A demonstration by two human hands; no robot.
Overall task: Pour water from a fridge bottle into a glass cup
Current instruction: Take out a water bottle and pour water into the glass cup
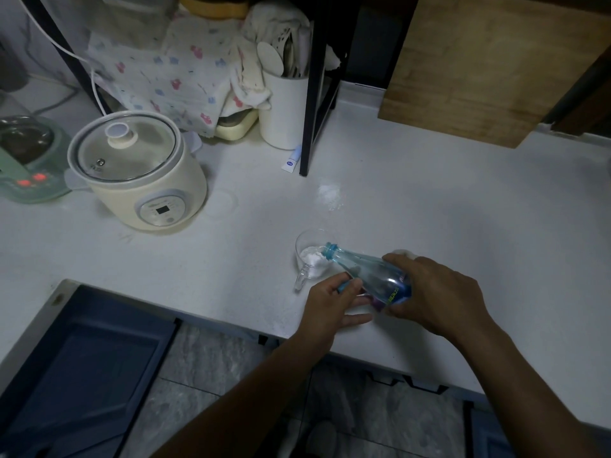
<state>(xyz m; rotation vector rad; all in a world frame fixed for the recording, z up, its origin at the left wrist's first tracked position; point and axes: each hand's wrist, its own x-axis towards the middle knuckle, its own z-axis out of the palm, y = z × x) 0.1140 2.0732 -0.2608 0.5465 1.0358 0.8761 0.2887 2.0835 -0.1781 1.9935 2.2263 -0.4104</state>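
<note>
A clear glass cup point(305, 251) with a handle stands on the white counter near its front edge, with white frothing water inside. A clear blue plastic bottle point(367, 271) is tilted almost flat, its open blue neck over the cup's rim, and water runs into the cup. My right hand point(436, 294) is wrapped around the bottle's lower body. My left hand point(334, 302) rests on the counter just below the bottle, pinching a small blue cap point(344, 286) between thumb and fingers.
A cream electric cooker point(139, 173) with a glass lid stands at the left, a green appliance point(26, 160) beyond it. A white utensil holder point(284, 107) and a black shelf leg point(312, 94) are behind. A wooden board point(496, 67) leans at the back right. An open blue drawer point(82, 368) lies below left.
</note>
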